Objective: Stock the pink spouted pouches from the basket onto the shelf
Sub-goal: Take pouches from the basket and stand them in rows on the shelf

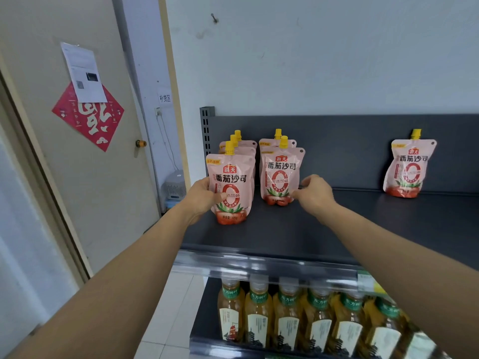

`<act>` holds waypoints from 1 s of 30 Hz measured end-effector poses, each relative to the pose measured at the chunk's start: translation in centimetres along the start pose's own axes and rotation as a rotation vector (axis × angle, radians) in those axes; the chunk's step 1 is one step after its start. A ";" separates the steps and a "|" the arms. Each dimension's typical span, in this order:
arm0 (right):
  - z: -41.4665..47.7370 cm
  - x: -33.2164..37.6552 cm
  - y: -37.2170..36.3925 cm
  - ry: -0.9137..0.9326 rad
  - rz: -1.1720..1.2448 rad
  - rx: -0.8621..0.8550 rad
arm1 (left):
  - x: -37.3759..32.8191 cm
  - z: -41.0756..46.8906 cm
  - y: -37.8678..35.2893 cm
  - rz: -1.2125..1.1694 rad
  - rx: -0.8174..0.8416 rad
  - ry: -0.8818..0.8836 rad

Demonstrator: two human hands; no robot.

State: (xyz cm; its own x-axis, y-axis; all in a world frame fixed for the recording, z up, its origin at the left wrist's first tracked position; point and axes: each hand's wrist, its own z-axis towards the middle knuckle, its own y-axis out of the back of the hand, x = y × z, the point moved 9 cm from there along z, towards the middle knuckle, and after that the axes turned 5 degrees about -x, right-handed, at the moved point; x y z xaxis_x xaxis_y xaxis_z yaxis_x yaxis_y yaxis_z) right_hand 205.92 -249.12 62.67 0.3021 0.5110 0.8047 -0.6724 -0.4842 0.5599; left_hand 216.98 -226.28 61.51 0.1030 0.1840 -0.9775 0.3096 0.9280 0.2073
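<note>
On the dark grey shelf stand several pink spouted pouches with yellow caps. My left hand grips the front pouch of the left row, upright on the shelf, thumb across its front. Two more pouches stand behind it. My right hand has curled fingers at the lower right edge of the front pouch of the second row, with one pouch behind. A lone pouch leans on the back panel at the right. The basket is out of view.
A lower shelf holds a row of yellow tea bottles. A door with a red paper square and a taped sheet stands at the left. The white wall rises behind the shelf. Bare shelf surface lies between the second row and the lone pouch.
</note>
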 end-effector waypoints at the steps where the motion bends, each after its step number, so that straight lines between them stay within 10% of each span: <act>1: -0.4 0.3 -0.1 0.020 0.009 0.017 | 0.0 -0.1 0.1 0.005 -0.009 0.003; 15: -9.4 0.1 2.4 0.274 -0.007 0.255 | -3.6 -8.4 1.1 0.152 -0.407 -0.234; 21: -15.9 -5.5 7.0 0.256 -0.033 0.362 | -2.5 -17.0 -11.2 0.343 0.102 -0.354; 30: -21.5 -26.6 8.4 -0.118 -0.220 0.528 | 14.4 -26.1 -26.8 0.536 0.656 -0.048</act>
State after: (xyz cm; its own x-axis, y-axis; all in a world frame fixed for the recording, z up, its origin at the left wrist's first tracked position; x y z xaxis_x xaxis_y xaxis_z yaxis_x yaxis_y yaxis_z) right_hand 177.69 -251.47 41.70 0.4899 0.5719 0.6580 -0.1668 -0.6793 0.7146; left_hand 185.50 -240.00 40.86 0.4279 0.5173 -0.7411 0.6917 0.3404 0.6370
